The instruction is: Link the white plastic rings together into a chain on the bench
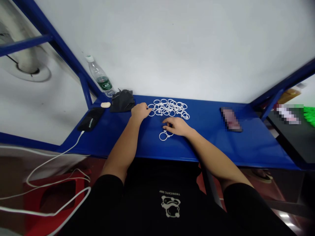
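Observation:
Several white rings [169,108] lie in a loose pile at the back of the blue table [137,141]. My left hand [140,110] rests at the pile's left edge, its fingertips pinched on one ring [151,113]. My right hand [177,126] lies palm down in front of the pile, fingers curled over a small linked pair of rings [164,135] set apart from the rest.
A clear water bottle [100,77] stands at the back left by a crumpled black cloth [122,100] and a small pale object [105,105]. A dark phone [91,119] with a white cable lies at the left. Another phone [230,119] lies to the right.

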`<action>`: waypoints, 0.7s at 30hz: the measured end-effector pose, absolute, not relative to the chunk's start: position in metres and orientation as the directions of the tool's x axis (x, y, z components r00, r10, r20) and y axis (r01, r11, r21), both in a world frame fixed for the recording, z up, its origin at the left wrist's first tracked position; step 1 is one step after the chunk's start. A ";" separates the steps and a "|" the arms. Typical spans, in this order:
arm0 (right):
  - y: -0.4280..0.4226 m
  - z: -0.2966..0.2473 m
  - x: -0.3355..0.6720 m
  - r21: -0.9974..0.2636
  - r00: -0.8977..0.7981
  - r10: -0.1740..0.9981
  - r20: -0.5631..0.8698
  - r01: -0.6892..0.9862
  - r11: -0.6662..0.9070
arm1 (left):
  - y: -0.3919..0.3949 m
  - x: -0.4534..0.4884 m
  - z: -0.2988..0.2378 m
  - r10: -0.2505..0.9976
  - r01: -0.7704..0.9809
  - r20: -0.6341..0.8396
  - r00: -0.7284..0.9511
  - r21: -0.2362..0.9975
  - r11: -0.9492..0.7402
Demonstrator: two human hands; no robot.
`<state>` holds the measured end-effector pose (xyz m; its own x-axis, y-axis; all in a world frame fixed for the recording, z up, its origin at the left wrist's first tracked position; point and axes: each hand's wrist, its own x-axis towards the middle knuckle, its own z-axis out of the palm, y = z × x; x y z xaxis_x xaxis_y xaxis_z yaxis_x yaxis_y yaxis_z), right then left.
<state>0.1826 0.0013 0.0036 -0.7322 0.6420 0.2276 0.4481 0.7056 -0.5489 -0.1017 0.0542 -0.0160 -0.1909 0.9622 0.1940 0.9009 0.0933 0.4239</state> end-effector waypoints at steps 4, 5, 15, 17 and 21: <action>0.002 0.002 0.182 -0.554 -0.739 0.641 0.208 0.451 0.700 | 0.054 -0.102 -0.018 0.967 0.897 0.205 -0.148 0.439 0.045; 0.002 0.002 0.182 -0.553 -0.740 0.640 0.207 0.451 0.701 | 0.053 -0.102 -0.016 0.970 0.895 0.201 -0.138 0.444 0.036; 0.007 0.000 0.183 -0.669 -0.439 0.793 0.421 0.440 0.599 | 0.021 -0.056 0.027 0.878 0.727 0.464 0.118 0.561 -0.395; 0.010 0.000 0.184 -0.738 -0.290 0.834 0.469 0.389 0.551 | 0.015 -0.043 0.029 0.816 0.658 0.543 0.198 0.544 -0.521; 0.014 0.000 0.186 -0.812 -0.195 0.874 0.445 0.323 0.485 | 0.006 -0.023 0.024 0.738 0.574 0.610 0.290 0.506 -0.644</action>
<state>0.1855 0.0136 -0.0003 -0.1946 0.8742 0.4450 0.3235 0.4854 -0.8122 -0.0225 0.0057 0.0243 0.2903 0.7375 0.6098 0.5740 -0.6440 0.5057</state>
